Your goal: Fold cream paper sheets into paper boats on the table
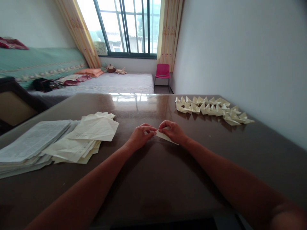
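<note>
Between my two hands, just above the brown table, is a small folded piece of cream paper (165, 137). My left hand (142, 135) pinches its left end between thumb and fingers. My right hand (174, 130) is closed on the same paper, its thumb and fingertips meeting near the left hand's fingertips. The paper narrows to a point at the lower right, below my right hand. Part of it is hidden behind the fingers.
Several folded paper boats (211, 108) stand in rows at the back right of the table (153, 188). At the left lie loose cream sheets (96, 127) beside a thick stack of papers (31, 140). Beyond are a bed (129, 81) and a pink chair (163, 71); a wall runs along the right.
</note>
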Demonstrator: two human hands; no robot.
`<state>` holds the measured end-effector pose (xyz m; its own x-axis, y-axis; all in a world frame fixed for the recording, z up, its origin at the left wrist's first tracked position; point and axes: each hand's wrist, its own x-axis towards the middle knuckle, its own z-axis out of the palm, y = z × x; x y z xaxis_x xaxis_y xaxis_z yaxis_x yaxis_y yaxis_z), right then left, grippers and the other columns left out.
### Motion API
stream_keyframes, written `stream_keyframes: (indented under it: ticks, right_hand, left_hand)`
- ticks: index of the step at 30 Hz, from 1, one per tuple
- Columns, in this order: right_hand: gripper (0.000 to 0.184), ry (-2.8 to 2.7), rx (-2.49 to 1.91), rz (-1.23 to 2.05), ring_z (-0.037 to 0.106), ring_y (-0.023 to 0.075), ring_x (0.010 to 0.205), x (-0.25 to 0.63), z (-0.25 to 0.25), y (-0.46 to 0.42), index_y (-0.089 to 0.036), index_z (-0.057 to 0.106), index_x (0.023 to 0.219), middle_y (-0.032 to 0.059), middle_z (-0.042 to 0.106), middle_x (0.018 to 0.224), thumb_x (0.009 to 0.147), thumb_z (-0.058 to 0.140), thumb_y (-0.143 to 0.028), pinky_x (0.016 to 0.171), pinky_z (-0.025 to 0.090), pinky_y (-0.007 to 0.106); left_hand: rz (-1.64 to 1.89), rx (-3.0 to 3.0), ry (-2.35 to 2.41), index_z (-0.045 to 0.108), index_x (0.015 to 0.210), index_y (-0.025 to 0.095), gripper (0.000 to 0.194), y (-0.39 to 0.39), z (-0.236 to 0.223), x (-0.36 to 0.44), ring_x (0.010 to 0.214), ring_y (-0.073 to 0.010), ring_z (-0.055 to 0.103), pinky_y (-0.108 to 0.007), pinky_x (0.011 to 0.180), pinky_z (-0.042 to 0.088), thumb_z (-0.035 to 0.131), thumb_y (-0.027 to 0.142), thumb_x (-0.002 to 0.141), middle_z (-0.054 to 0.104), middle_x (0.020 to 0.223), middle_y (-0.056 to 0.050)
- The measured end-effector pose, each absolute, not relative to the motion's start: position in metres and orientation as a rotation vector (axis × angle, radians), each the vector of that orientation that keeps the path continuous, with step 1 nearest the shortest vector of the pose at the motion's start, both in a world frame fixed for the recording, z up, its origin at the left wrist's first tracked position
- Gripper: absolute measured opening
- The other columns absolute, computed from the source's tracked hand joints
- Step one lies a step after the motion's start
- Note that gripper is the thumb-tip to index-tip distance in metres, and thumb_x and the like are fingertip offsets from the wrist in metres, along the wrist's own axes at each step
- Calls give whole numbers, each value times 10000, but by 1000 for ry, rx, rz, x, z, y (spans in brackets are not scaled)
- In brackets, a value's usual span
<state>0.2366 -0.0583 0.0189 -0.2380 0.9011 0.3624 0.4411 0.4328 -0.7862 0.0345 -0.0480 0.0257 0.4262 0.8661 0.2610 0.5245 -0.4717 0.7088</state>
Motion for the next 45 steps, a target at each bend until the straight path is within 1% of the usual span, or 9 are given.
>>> stream_keyframes:
  ticks: [11, 15, 18, 24, 27, 30, 35, 39, 45]
  right_hand:
    - [176, -1835, -1128, 742, 596, 144, 796, 239, 21, -57, -176, 620, 835, 9, 658, 835, 752, 670, -323, 746, 453, 264]
    - [371, -1694, -1175, 1068, 615, 138, 708, 248, 18, -52, -182, 561, 1032, 29, 681, 871, 729, 699, -346, 595, 473, 241]
    - [437, -1610, -1174, 1315, 610, 134, 601, 253, 15, -49, -171, 543, 1028, 17, 683, 766, 673, 751, -318, 489, 450, 214]
    - [389, -1532, -1203, 1293, 617, 143, 618, 249, 15, -48, -171, 561, 950, 23, 685, 751, 651, 764, -314, 519, 470, 229]
    - [273, -1625, -1266, 892, 627, 155, 735, 256, 22, -47, -173, 610, 942, 60, 696, 876, 744, 682, -347, 628, 488, 258]
    - [244, -1716, -1362, 521, 610, 146, 659, 268, 31, -46, -172, 653, 840, 51, 685, 782, 829, 576, -403, 602, 456, 254]
    - [434, -1898, -1439, 642, 535, 116, 466, 269, 37, -55, -162, 651, 626, 31, 633, 558, 862, 493, -490, 489, 371, 239]
    - [318, -1887, -1496, 775, 485, 102, 448, 259, 36, -60, -156, 691, 688, 7, 603, 515, 779, 606, -448, 469, 330, 231]
    - [270, -1715, -1269, 1134, 516, 101, 555, 255, 28, -56, -132, 640, 762, 1, 626, 627, 756, 611, -401, 546, 385, 217]
  left_hand:
    - [649, 2262, 1150, 686, 767, 167, 312, -50, 38, 34, 621, -124, 531, -230, 622, 379, 492, 404, 826, 660, 670, 2]
    - [688, 2197, 1231, 635, 670, 159, 301, -44, 38, 30, 576, -114, 478, -231, 572, 341, 499, 398, 793, 589, 586, 15]
    - [711, 2140, 1293, 598, 619, 164, 289, -39, 36, 26, 558, -111, 449, -232, 546, 320, 518, 399, 766, 535, 537, 29]
    - [798, 1939, 1247, 524, 574, 167, 313, -36, 30, 26, 529, -95, 398, -227, 529, 312, 530, 424, 752, 465, 516, 46]
    - [871, 1847, 1277, 528, 591, 165, 317, -35, 27, 24, 515, -92, 392, -224, 515, 308, 527, 436, 756, 471, 523, 44]
    - [944, 1801, 1332, 548, 624, 165, 313, -35, 26, 23, 526, -99, 419, -226, 525, 322, 529, 447, 759, 501, 543, 34]
    - [992, 1833, 1350, 574, 636, 165, 323, -36, 24, 24, 553, -111, 464, -235, 554, 351, 531, 459, 761, 534, 564, 21]
    - [1000, 1858, 1330, 582, 646, 163, 318, -37, 24, 25, 565, -116, 479, -236, 564, 369, 523, 449, 771, 549, 571, 12]
    - [1044, 1819, 1305, 567, 634, 162, 325, -38, 25, 27, 561, -113, 459, -234, 552, 350, 533, 457, 765, 528, 569, 20]
